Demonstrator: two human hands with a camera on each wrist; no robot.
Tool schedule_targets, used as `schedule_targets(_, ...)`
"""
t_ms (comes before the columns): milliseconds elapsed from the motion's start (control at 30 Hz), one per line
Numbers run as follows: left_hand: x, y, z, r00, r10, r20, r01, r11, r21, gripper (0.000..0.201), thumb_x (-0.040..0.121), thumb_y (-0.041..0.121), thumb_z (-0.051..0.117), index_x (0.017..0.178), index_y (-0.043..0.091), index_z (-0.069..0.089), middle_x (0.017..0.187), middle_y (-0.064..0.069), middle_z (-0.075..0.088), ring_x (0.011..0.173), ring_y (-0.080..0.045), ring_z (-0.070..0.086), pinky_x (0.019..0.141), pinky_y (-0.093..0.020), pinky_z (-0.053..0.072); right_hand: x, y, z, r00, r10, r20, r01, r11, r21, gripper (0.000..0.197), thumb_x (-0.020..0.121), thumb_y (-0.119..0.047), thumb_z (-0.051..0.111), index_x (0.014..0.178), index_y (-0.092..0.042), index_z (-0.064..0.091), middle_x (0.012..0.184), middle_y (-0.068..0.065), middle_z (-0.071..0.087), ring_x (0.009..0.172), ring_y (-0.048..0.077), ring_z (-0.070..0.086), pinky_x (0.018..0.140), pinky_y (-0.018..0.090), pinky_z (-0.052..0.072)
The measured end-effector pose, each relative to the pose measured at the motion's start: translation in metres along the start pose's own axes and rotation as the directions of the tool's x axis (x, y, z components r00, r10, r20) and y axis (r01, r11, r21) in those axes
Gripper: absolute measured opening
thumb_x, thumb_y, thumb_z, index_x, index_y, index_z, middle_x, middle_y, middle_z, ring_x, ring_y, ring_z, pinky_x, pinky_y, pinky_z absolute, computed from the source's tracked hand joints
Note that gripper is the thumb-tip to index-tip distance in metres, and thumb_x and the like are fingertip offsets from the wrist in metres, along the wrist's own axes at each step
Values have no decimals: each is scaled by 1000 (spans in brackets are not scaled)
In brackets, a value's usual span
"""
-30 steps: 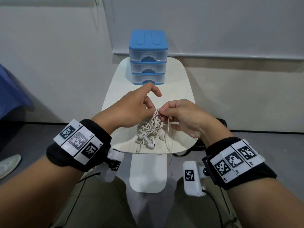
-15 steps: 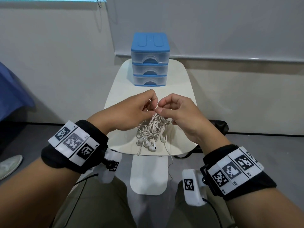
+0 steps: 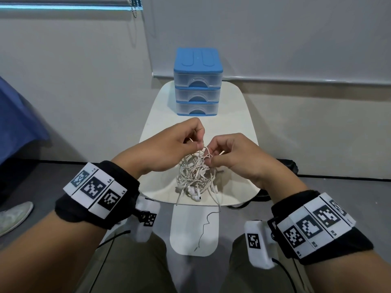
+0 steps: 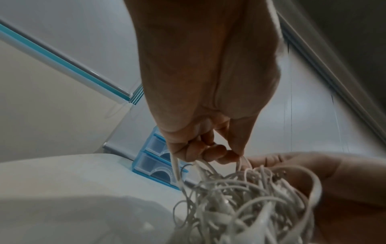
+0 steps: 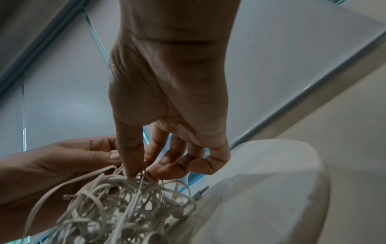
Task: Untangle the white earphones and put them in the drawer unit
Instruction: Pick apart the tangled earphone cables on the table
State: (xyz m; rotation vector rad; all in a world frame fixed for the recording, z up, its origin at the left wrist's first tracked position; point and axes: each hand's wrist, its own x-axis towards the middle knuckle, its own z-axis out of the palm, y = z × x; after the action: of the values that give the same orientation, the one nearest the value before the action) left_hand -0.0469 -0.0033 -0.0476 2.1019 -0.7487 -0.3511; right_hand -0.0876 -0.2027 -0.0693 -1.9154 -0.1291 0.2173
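A tangled bundle of white earphones (image 3: 195, 175) (image 4: 246, 203) (image 5: 117, 203) hangs just above the near end of a small white table (image 3: 237, 127). My left hand (image 3: 179, 144) (image 4: 208, 153) pinches strands at the top left of the bundle. My right hand (image 3: 224, 153) (image 5: 142, 168) pinches strands at its top right. Earbuds dangle at the bottom, and one thin cord trails over the table edge. The blue drawer unit (image 3: 198, 81) (image 4: 158, 165) stands at the table's far end, all three clear drawers closed.
The table's white base (image 3: 193, 229) sits on the grey floor between my knees. A wall and a roller blind (image 3: 275, 39) rise behind the table. A blue cloth (image 3: 17, 123) and a shoe (image 3: 14, 214) lie at the left.
My hands rose slightly and closed in on the top of the tangle, then drew a little apart. The left index finger, stretched out before, has curled onto the strands.
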Motion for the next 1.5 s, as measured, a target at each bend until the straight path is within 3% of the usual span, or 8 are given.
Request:
schedule_targets(100,-2,-1,4,999,28,40,-28,1000,2,14,103,9,60,105,23,58,86,9,59,78,-8,48,74,-25,43,-2,-6,-4,999,35,-3,-35,999,-13,18,83,5,73,80,-11,67,74,6,61,64,10,55,59,14,43)
schedule_targets(267,0,-8,15,999,19,-47,-16,998,60,15,93,27,76,102,28,64,92,3,69,81,-24,59,79,-40,52,2,-10,-8,996,83,-26,-81,994,78,19,79,2,63,74,-16,61,74,7,60,73,20,56,72,33,41)
schedule_targets(567,5,-5,24,983,100,-154,-56,962,267,17,95,24,69,80,28,62,72,19,64,69,-9,56,64,-28,43,3,-15,-8,979,-63,-193,45,994,-95,12,87,-4,72,86,-14,65,75,21,64,68,19,55,69,35,43)
schedule_targets(700,8,-6,22,989,85,-124,-31,921,388,15,98,26,65,84,31,62,72,39,57,66,3,52,59,-26,33,0,-35,-19,995,-22,-93,10,993,-120,30,79,-21,80,96,-20,55,72,6,57,68,20,49,68,35,36)
schedule_targets(933,15,-6,19,990,87,-113,-19,867,498,17,97,25,64,82,32,57,80,19,62,74,0,52,67,-30,38,-25,-76,-39,978,-187,-87,197,972,127,42,64,-10,75,95,-20,48,62,3,54,57,11,48,61,18,39)
schedule_targets(1033,16,-8,17,990,67,-121,2,868,497,16,98,25,63,84,30,58,82,18,63,73,-2,52,68,-30,38,-34,-92,-49,947,-291,-133,314,925,214,43,67,-4,72,98,-23,48,63,3,55,63,16,52,77,31,36)
schedule_targets(1267,16,-11,23,986,31,-162,55,866,498,15,99,28,64,84,30,61,76,19,58,71,-6,51,68,-32,37,-41,-113,-58,728,-543,-418,679,656,330,61,85,15,60,132,-14,36,111,13,59,89,20,56,81,35,48)
schedule_targets(1500,17,-8,22,985,14,-173,80,848,524,12,98,30,67,86,27,64,74,19,55,77,-12,56,69,-30,37,-37,-123,-60,661,-641,-389,689,724,-23,66,90,12,53,146,-18,35,155,10,44,113,38,70,49,11,41)
